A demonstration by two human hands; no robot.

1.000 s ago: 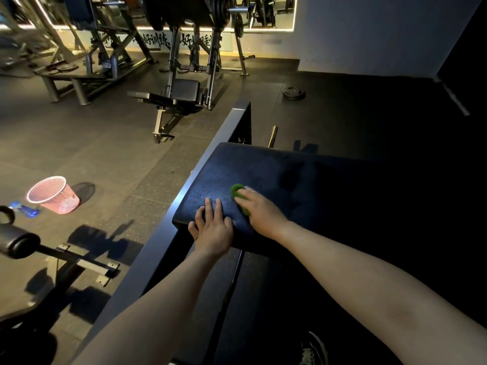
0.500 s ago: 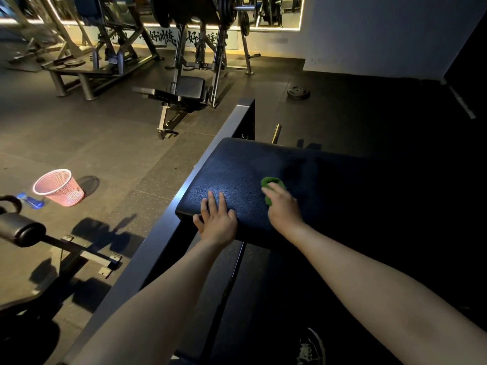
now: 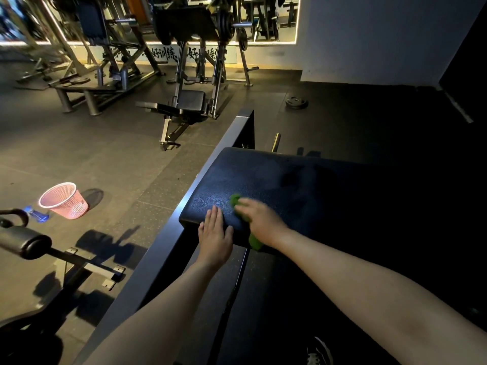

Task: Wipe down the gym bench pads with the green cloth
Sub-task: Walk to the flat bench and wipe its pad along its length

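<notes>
One green cloth [image 3: 238, 202] sits pressed under the right hand [image 3: 261, 219] near the front left corner of the pad [image 3: 276, 177]; its fingers [image 3: 247, 206] blur, so their curl is unclear. Left hand [image 3: 216, 237] lies flat just beside. Most of the pad stretches away rightward.

The green cloth [image 3: 236, 201] lay bunched on the near left part of the dark, pebble-textured bench pad [image 3: 276, 175], mostly under the right hand [image 3: 261, 219], one end hanging over the pad's near edge.

Bench pad [image 3: 276, 177], green cloth [image 3: 235, 200] on it
</notes>
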